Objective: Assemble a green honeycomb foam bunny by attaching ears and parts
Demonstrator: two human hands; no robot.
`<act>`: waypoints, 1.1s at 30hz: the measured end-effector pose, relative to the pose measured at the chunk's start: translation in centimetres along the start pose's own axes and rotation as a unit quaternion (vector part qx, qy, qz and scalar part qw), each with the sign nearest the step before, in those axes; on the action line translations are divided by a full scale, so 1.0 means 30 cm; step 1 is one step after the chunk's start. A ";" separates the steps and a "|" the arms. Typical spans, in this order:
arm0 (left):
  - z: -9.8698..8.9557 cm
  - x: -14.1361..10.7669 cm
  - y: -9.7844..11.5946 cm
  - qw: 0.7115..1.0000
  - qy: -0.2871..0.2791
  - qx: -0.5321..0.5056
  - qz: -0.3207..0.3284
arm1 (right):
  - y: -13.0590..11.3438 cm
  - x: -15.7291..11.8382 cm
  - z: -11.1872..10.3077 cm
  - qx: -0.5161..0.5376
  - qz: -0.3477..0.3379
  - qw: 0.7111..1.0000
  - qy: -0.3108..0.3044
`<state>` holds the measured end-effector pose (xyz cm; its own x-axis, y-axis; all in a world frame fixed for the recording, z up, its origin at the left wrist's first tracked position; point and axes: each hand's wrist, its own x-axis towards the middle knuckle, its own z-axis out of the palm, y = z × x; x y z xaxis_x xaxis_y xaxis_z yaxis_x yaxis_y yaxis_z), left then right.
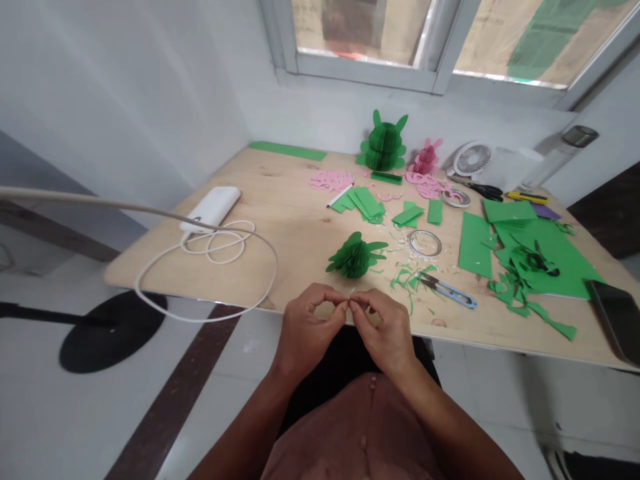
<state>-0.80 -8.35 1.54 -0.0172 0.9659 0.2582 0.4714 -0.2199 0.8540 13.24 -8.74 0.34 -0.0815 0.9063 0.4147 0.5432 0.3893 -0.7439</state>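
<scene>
My left hand point(311, 328) and my right hand point(384, 327) meet fingertip to fingertip at the table's front edge. Each pinches with thumb and forefinger. A tiny pale bit shows between the tips, too small to name. Just beyond them on the table lies a small green folded-paper figure point(354, 259) with fanned pleats and ear-like strips. Right of it are green paper scraps point(407, 277), a pair of blue-handled thread snips point(453, 293) and a roll of narrow tape point(425, 243).
A white power bank point(213, 207) with a looped white cable point(205, 320) occupies the left. At the back stand a green paper figure point(384, 143), a pink one point(426, 159) and a small fan point(473, 159). Green sheets point(555, 260) and a phone point(615, 317) lie right.
</scene>
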 end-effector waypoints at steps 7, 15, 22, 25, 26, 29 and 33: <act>0.005 -0.002 0.002 1.000 0.010 -0.009 -0.004 | -0.010 0.001 0.006 -0.049 -0.026 0.998 0.021; 0.011 0.001 -0.015 0.994 -0.011 -0.080 -0.072 | -0.012 0.005 0.004 -0.057 -0.011 0.998 0.023; 0.010 0.002 -0.020 0.994 -0.013 -0.076 -0.077 | -0.012 0.004 -0.004 -0.017 -0.018 1.000 0.002; 0.008 0.001 -0.010 0.996 -0.009 -0.055 -0.065 | -0.007 0.002 0.001 -0.032 -0.024 0.999 0.010; 0.008 0.001 -0.007 0.997 -0.007 -0.050 -0.060 | -0.005 0.001 0.003 -0.038 -0.028 0.999 0.013; 0.008 0.002 -0.001 0.998 -0.006 -0.041 -0.050 | -0.001 -0.001 0.009 -0.058 -0.036 0.997 0.022; 0.011 0.002 0.005 0.999 -0.004 -0.027 -0.038 | 0.000 -0.001 0.013 -0.080 -0.038 0.996 0.026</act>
<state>-0.44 -8.29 1.55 -0.0437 0.9810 0.1888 0.4216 -0.1532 0.8937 12.92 -8.69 0.13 -0.0854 0.8639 0.4965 0.6636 0.4210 -0.6184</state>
